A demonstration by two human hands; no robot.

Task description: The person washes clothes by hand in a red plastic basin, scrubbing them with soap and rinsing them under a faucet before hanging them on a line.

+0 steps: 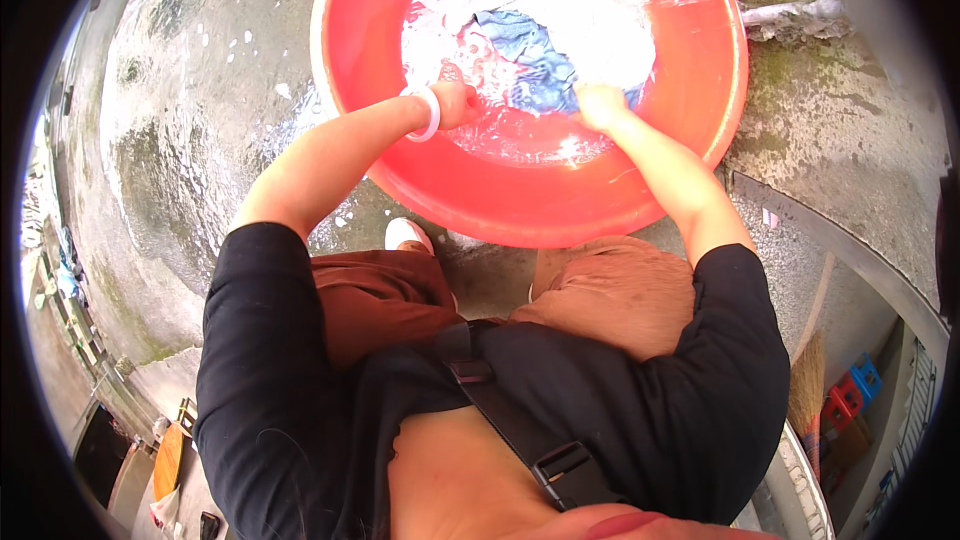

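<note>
A large red plastic tub [525, 202] stands before me with water and wet laundry in it. My left hand [456, 105], a pale bangle [427, 114] at its wrist, is over the near left part of the water. Its fingers look curled, and whether they hold anything is hard to make out. My right hand [602, 106] is closed on the near edge of a wet blue cloth [536, 60]. Beyond the hands lies white fabric [600, 15], washed out by glare. Pinkish patterned fabric or water [480, 52] shows left of the blue cloth.
Wet concrete [187, 127] surrounds the tub, with foam spots on the left. A pale pipe-like piece [795, 19] lies right of the tub. A raised ledge [832, 229], a straw broom [808, 379] and red and blue plastic stools [844, 401] are at my right.
</note>
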